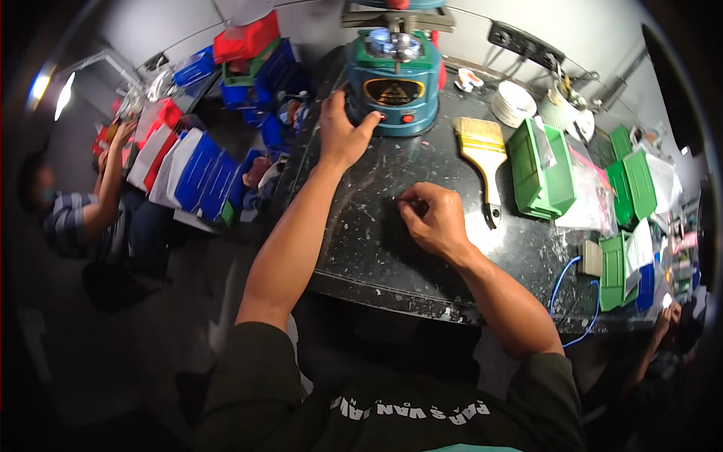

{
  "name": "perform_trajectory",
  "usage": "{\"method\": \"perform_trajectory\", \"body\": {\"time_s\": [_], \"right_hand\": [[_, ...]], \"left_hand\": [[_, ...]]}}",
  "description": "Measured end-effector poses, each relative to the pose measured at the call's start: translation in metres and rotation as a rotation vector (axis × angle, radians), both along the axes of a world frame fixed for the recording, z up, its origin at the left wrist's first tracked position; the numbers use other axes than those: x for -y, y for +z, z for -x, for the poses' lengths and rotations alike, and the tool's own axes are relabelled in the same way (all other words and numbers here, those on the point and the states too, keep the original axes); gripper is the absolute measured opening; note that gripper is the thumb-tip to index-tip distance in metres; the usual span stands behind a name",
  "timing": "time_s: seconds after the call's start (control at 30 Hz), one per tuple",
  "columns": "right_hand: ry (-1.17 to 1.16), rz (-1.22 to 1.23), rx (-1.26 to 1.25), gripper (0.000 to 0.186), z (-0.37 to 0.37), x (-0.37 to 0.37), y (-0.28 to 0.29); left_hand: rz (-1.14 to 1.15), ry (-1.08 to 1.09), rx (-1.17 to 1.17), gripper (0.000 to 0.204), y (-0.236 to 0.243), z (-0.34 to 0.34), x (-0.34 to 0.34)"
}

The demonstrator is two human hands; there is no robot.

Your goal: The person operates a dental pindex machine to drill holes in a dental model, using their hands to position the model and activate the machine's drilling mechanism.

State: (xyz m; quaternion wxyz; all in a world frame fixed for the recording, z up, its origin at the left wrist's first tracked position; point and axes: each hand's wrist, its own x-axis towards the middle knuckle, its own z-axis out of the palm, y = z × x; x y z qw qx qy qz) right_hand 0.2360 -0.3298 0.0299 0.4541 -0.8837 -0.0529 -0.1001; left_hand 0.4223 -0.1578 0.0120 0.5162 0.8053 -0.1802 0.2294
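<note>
At the far side of the bench stands a round blue-green vacuum former [361, 102] with a dark front label and two red-lit switches [408, 118]. My left hand [346, 134] rests against its left front. The thumb touches the left switch, and the other fingers reach round the side of the body, apart from the thumb. On its upper part a shiny, clear or metallic piece [407, 47] sits under the frame. My right hand [433, 216] hovers over the black bench top, fingers curled together; whatever may be between the fingertips is too small to make out.
Right of the machine lie a wide paintbrush [482, 154], a white tub [514, 103] and a green bin [536, 169]. More green bins [631, 188] and a blue cable [561, 282] follow. A power strip [526, 44] hangs behind. Co-workers sit on both sides, one near blue bins [207, 173].
</note>
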Motion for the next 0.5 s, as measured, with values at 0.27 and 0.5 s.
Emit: {"method": "perform_trajectory", "body": {"time_s": [0.27,0.5], "right_hand": [[-0.019,0.041,-0.013,0.015,0.0005,0.0027,0.0059],[-0.016,0.040,0.011,0.013,0.0004,0.0015,0.0049]], "left_hand": [[0.029,0.031,-0.029,0.081,0.0068,0.0083,0.0069],[0.001,0.041,-0.034,0.084,0.0039,0.0079,0.0068]]}}
